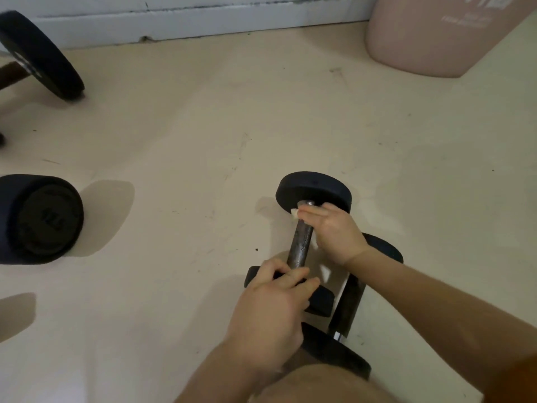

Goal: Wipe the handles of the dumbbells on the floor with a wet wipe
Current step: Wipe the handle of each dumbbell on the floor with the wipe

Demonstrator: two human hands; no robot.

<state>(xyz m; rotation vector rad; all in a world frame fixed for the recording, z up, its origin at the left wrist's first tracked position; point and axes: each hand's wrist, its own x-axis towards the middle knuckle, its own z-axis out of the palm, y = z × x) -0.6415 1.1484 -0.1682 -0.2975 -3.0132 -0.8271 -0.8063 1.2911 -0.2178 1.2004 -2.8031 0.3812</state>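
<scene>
Dark knurled metal is showing along the handle [300, 237] of the dumbbell [294, 258] that is lying in the middle of the beige floor [189, 126], its far plate [312, 186] pointing toward the wall [203, 21]. The right hand [334, 231] is curling round the upper end of that handle, just under the far plate, and pinching a white wet wipe [294, 213] against the bar, with a corner of it sticking out past the fingertips. The left hand [273, 303] is gripping the near plate [321, 301], fingers hooked over its rim. A second dumbbell [347, 303] is lying just beside the first, under the right forearm. A pale scrap below the right wrist may be more of the wipe, though blur is making it hard to tell. A larger dumbbell [40, 216] is resting at the left edge, a tilted black disc [40, 53] is leaning further back, and a pink bin [436, 36] is standing near the wall.
</scene>
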